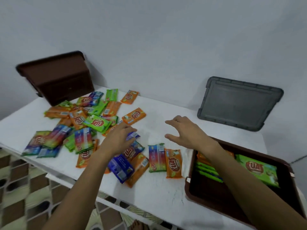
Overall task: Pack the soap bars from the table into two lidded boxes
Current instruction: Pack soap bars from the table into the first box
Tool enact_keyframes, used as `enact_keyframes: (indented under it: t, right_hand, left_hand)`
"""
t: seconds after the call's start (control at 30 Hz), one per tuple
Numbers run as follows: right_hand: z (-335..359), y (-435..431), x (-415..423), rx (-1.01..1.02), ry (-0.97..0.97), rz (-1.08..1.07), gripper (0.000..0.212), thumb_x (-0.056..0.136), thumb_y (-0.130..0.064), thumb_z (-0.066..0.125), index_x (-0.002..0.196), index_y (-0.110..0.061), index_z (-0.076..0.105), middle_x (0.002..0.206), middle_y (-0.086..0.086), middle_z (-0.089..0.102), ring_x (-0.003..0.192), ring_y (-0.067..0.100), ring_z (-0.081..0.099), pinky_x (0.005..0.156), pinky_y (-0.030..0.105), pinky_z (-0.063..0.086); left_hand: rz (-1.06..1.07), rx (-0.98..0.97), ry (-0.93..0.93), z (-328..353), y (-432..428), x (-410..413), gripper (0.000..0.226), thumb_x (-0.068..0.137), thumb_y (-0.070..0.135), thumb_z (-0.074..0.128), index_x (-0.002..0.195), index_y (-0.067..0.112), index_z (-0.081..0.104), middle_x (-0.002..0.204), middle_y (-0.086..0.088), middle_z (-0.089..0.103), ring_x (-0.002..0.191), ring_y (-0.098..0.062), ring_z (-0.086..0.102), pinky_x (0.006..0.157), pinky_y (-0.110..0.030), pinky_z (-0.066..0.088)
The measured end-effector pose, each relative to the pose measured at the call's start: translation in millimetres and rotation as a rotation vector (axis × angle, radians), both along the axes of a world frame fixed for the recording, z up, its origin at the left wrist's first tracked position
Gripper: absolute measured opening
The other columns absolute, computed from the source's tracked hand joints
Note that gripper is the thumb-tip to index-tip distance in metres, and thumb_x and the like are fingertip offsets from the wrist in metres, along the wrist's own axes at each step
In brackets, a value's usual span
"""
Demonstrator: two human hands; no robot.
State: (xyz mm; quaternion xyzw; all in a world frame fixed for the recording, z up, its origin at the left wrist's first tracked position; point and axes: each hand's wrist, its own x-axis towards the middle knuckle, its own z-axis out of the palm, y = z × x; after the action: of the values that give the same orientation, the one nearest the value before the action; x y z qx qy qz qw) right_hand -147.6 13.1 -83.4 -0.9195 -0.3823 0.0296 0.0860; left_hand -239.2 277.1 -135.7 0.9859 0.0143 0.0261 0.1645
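Several wrapped soap bars in orange, green and blue-rainbow packs lie scattered over the white table (157,193), mostly at the left (98,122). My left hand (118,138) rests on the pile, its fingers curled round a blue-wrapped bar (132,136). My right hand (184,131) hovers open over bare table, fingers spread, holding nothing. A brown box (249,203) stands open at the right front with green (259,170) and orange bars inside; my right forearm crosses over it.
A brown lid or second box (56,77) leans against the wall at the back left. A grey lid (239,102) leans on the wall at the back right. Patterned floor tiles (25,188) show below the table's front edge.
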Motion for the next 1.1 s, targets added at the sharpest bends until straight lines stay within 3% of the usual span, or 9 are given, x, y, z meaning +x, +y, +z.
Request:
enact_keyframes:
  t: [0.2,0.5,0.7,0.87,1.0,1.1]
  right_hand:
    - [-31.0,63.5,-10.8,-0.128,0.096,0.061,0.068,0.090,-0.056,0.051,0.148,-0.030,0.027,0.141,0.008,0.039,0.123,0.027,0.043,0.089,0.041,0.047]
    - [-60.3,82.5,-25.8,-0.433,0.318,0.007,0.075,0.084,-0.061,0.056,0.147,-0.034,0.026,0.143,0.010,0.033,0.126,0.030,0.044,0.096,0.042,0.048]
    - [-64.4,86.1,-25.6,-0.445,0.378,-0.009,0.070,0.084,-0.056,0.060,0.144,-0.037,0.030,0.140,0.008,0.036,0.127,0.030,0.041,0.094,0.043,0.047]
    - [-64.4,85.8,-21.1,-0.434,0.417,-0.028,0.069,0.083,-0.053,0.065,0.142,-0.036,0.034,0.140,0.010,0.032,0.133,0.031,0.028,0.097,0.044,0.043]
    - [-60.1,84.1,-17.1,-0.411,0.438,-0.004,0.048,0.081,-0.050,0.068,0.121,-0.031,0.049,0.127,0.010,0.036,0.124,0.030,0.031,0.084,0.037,0.041]
    - [-54.4,78.6,-14.7,-0.363,0.466,0.019,0.043,0.081,-0.050,0.068,0.111,-0.027,0.047,0.120,0.009,0.039,0.115,0.027,0.036,0.078,0.035,0.041]
  left_hand:
    - [0.135,0.031,0.173,-19.2,32.5,-26.4,0.051,0.091,0.046,0.055,0.137,0.025,0.049,0.137,-0.001,0.046,0.118,-0.019,0.049,0.089,-0.033,0.045]
    - [-0.034,-0.087,0.425,-28.7,41.6,-46.4,0.062,0.079,0.059,0.065,0.134,0.040,0.046,0.148,0.004,0.026,0.134,-0.018,0.028,0.104,-0.038,0.040]
    - [-0.092,-0.113,0.511,-27.0,42.2,-48.7,0.067,0.068,0.062,0.073,0.128,0.047,0.046,0.149,0.009,0.014,0.135,-0.018,0.021,0.104,-0.040,0.041]
    - [-0.076,-0.193,0.521,-23.3,38.3,-45.8,0.054,0.071,0.047,0.079,0.117,0.042,0.050,0.139,0.010,0.024,0.129,-0.013,0.027,0.093,-0.031,0.050]
    - [-0.049,-0.214,0.536,-22.7,40.4,-44.2,0.050,0.068,0.046,0.081,0.105,0.045,0.048,0.129,0.009,0.032,0.121,-0.012,0.034,0.089,-0.032,0.051]
    - [-0.059,-0.245,0.528,-24.3,43.1,-43.8,0.047,0.065,0.048,0.082,0.097,0.043,0.048,0.123,0.010,0.042,0.115,-0.011,0.043,0.081,-0.029,0.053]
